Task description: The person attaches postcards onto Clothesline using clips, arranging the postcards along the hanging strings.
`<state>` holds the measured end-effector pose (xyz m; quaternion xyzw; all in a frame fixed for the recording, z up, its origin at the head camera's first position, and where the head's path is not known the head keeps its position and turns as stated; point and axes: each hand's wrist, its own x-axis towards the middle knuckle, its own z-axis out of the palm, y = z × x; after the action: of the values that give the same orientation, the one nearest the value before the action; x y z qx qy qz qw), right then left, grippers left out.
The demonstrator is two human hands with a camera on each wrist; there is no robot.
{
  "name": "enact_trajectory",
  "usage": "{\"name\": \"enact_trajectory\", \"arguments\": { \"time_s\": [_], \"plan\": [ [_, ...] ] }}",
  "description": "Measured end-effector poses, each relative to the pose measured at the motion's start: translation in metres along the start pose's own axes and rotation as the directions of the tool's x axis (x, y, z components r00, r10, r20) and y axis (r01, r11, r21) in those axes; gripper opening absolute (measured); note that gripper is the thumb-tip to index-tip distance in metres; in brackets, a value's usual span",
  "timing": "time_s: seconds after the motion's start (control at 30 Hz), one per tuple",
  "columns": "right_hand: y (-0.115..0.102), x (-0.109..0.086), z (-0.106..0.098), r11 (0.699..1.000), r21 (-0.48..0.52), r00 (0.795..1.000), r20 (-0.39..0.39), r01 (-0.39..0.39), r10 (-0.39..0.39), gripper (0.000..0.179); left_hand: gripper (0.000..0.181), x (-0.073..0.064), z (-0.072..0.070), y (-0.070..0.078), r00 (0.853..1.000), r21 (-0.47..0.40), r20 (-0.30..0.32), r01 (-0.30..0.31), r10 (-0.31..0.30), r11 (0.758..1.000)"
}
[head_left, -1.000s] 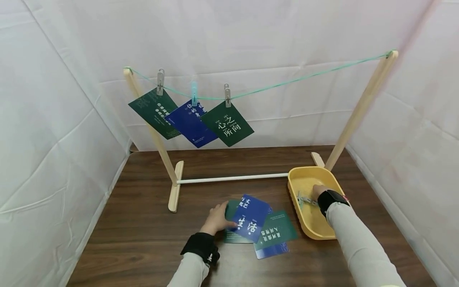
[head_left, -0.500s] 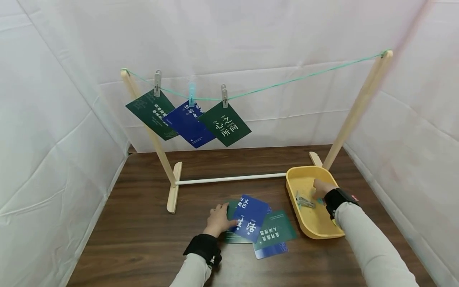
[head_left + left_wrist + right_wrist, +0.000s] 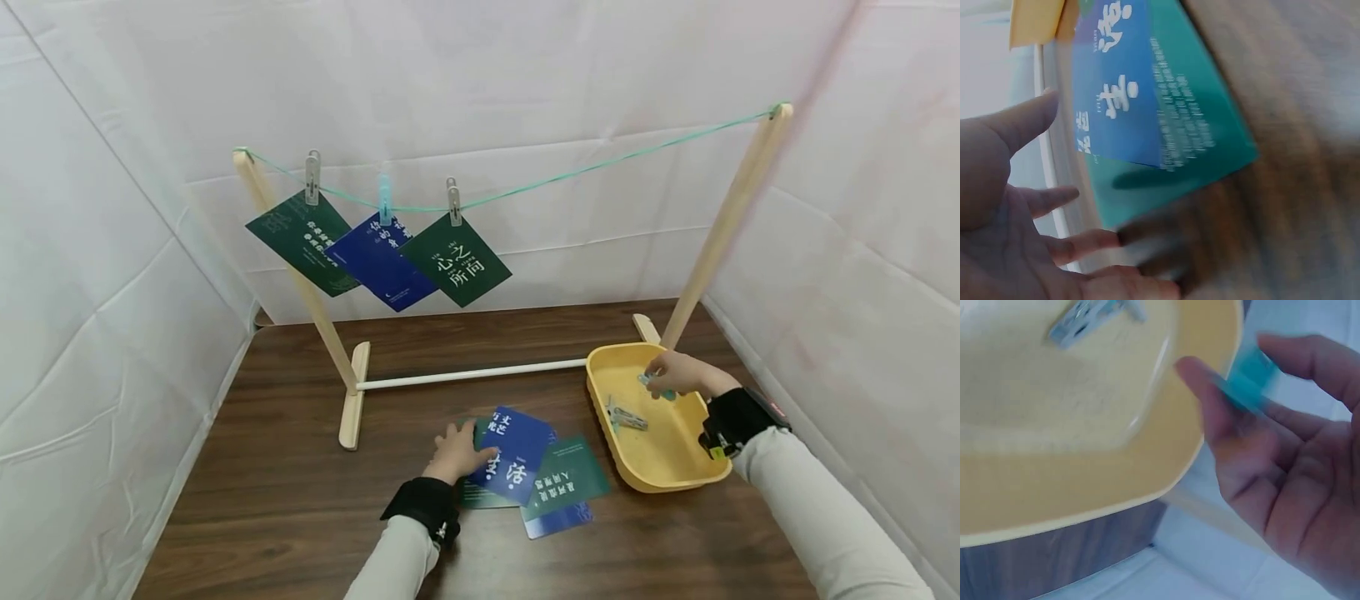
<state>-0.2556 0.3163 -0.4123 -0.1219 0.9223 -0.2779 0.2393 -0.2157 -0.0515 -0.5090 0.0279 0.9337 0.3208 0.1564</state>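
Above the yellow tray, I hold a teal clip pinched between the thumb and fingers of my right hand; it blurs a little in the wrist view. More clips lie together on the tray's floor, toward its left side. My left hand has its fingers spread at the left edge of the loose cards on the wooden table; whether the fingertips touch them, I cannot tell. A blue card tops a green one there. Beyond, three cards hang overlapping from a green line, each under its own clip.
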Motion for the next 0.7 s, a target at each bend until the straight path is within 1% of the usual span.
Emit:
{"name": "enact_trajectory", "arguments": {
  "time_s": [0.07,0.1,0.13,0.2,0.23,0.3,0.37,0.43,0.5,0.6,0.7],
  "plan": [
    [-0.007,-0.009,0.002,0.999,-0.034,0.999,-0.017,0.035,-0.035,0.038,0.064,0.004,-0.001,0.006,0.999,-0.016,-0.009,0.044,-0.044,0.999],
    [-0.011,-0.013,0.003,0.997,-0.054,0.998,-0.025,0.050,-0.051,0.042,0.063,0.005,-0.002,0.009,0.998,-0.010,-0.028,0.061,-0.061,0.998],
    [-0.014,-0.017,0.004,0.995,-0.077,0.997,-0.030,0.065,-0.067,0.043,0.063,0.007,-0.002,0.012,0.995,0.009,-0.055,0.080,-0.080,0.997],
    [-0.022,-0.026,0.005,0.990,-0.115,0.995,-0.048,0.084,-0.090,0.043,0.064,0.011,0.000,0.016,0.987,0.063,-0.127,0.112,-0.103,0.992],
    [-0.026,-0.029,0.006,0.986,-0.134,0.993,-0.063,0.094,-0.103,0.043,0.065,0.012,0.002,0.018,0.981,0.095,-0.167,0.114,-0.097,0.989],
    [-0.033,-0.035,0.006,0.978,-0.167,0.985,-0.101,0.123,-0.141,0.042,0.066,0.015,0.006,0.021,0.968,0.152,-0.241,0.103,-0.064,0.983],
    [-0.042,-0.041,0.006,0.969,-0.192,0.973,-0.143,0.154,-0.183,0.041,0.069,0.016,0.012,0.024,0.958,0.174,-0.285,0.072,-0.020,0.982],
    [-0.052,-0.048,0.005,0.963,-0.204,0.959,-0.186,0.174,-0.213,0.040,0.075,0.016,0.018,0.029,0.957,0.172,-0.290,0.035,0.016,0.985],
    [-0.062,-0.055,0.003,0.958,-0.216,0.943,-0.233,0.188,-0.237,0.040,0.082,0.017,0.024,0.032,0.963,0.172,-0.268,0.019,0.028,0.985],
    [-0.078,-0.066,0.001,0.948,-0.239,0.913,-0.300,0.210,-0.278,0.040,0.092,0.019,0.032,0.036,0.975,0.199,-0.222,0.041,0.004,0.979],
    [-0.092,-0.076,0.001,0.940,-0.247,0.882,-0.353,0.236,-0.314,0.039,0.100,0.022,0.038,0.038,0.980,0.225,-0.195,0.081,-0.037,0.971]
  ]
}}
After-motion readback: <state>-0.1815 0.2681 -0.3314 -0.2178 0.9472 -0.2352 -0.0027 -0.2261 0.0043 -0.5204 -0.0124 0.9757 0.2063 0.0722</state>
